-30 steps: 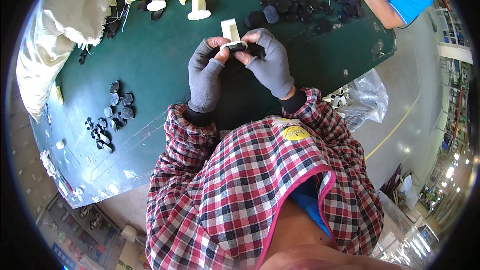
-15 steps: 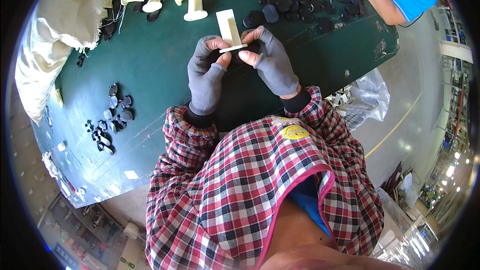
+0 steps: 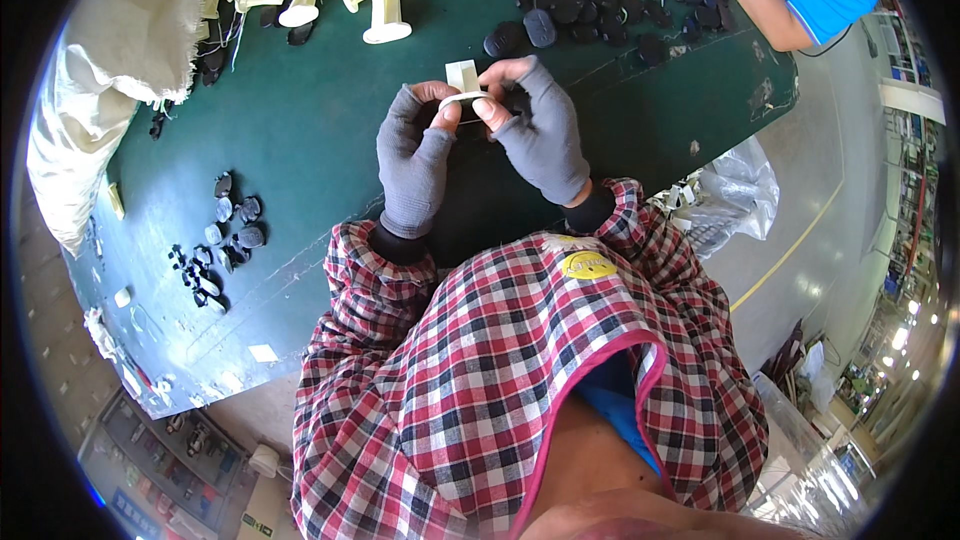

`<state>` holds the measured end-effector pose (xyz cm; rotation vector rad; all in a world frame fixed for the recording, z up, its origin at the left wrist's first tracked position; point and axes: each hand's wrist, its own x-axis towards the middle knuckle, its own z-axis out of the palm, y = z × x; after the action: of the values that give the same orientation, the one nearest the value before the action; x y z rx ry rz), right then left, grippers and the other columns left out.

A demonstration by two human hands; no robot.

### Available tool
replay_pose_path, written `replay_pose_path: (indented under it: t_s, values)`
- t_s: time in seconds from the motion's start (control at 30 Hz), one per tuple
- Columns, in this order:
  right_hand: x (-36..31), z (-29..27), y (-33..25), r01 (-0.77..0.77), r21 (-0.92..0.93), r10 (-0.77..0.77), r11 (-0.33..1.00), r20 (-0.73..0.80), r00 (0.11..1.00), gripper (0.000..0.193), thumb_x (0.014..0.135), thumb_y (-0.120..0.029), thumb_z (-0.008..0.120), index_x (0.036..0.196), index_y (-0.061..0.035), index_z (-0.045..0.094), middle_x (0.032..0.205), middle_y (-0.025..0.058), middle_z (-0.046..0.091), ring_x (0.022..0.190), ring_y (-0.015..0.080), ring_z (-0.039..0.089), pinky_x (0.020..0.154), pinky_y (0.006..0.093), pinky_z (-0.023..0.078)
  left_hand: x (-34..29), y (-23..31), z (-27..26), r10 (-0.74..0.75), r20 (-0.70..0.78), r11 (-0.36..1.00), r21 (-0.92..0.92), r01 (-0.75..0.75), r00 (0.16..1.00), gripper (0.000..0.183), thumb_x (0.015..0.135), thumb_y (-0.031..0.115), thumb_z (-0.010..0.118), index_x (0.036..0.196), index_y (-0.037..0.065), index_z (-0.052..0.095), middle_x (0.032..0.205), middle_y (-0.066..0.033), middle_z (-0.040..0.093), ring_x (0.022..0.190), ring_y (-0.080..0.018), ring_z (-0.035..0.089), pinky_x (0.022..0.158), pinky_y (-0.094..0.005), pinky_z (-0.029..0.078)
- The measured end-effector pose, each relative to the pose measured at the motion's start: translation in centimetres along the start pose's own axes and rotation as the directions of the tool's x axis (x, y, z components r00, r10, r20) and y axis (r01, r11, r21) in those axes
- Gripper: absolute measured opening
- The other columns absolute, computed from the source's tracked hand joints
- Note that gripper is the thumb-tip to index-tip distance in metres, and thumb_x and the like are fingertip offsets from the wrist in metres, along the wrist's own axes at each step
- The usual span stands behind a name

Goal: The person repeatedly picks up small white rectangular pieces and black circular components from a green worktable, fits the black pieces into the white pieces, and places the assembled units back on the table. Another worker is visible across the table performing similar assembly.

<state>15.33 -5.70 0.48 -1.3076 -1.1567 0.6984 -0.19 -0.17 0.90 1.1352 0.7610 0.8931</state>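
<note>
Between my hands is a cream plastic part (image 3: 461, 76) with a channel-shaped stem and a flat round flange. My left hand (image 3: 412, 162), in a grey fingerless glove, pinches the flange's left side between thumb and fingers. On its right side, the thumb and fingers of my right hand (image 3: 545, 137), gloved alike, grip the same flange. The stem points away from me and looks foreshortened; my fingertips hide part of the flange. Beyond my hands lie several similar cream parts (image 3: 386, 22), and to their right a pile of black rounded pieces (image 3: 540, 28).
A green table (image 3: 330, 140) spreads under my hands. A whitish woven sack (image 3: 90, 130) stands at its left edge. Small black pieces (image 3: 250, 236) lie at left. Another person's arm (image 3: 760, 0) rests at the far right, and a clear plastic bag (image 3: 740, 190) sits beside the table.
The cream part has been tilted: its stem, tall before, now appears short, and the flange faces me more. Both hands stay in nearly the same place, still gripping it.
</note>
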Motion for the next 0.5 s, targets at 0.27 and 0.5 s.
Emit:
replay_pose_path:
  t_s: [0.27, 0.5]
  values:
    - [0.4, 1.2, 0.8, 0.22, -0.278, -0.253, 0.935, -0.089, 0.963, 0.008, 0.094, -0.009, 0.067, 0.101, -0.0048, 0.064, 0.095, 0.012, 0.065, 0.087, 0.029, 0.069, 0.075, 0.0348, 0.056, 0.6, -0.7, 0.8, 0.11, -0.062, 0.983, 0.151, -0.1, 0.992, 0.012, 0.101, 0.006, 0.062, 0.111, -0.001, 0.063, 0.096, -0.0006, 0.063, 0.081, -0.0057, 0.054, 0.072, -0.0208, 0.046]
    - [1.0, 0.6, 1.2, 0.214, -0.19, -0.229, 0.958, -0.063, 0.971, 0.006, 0.091, -0.004, 0.069, 0.097, -0.0029, 0.066, 0.089, 0.0101, 0.066, 0.083, 0.0242, 0.068, 0.073, 0.0329, 0.054, 0.8, -1.9, -0.5, 0.072, -0.006, 0.992, 0.101, -0.071, 0.997, 0.014, 0.102, 0.01, 0.063, 0.11, 0.0, 0.064, 0.096, -0.0015, 0.064, 0.083, -0.0083, 0.058, 0.075, -0.0233, 0.049]
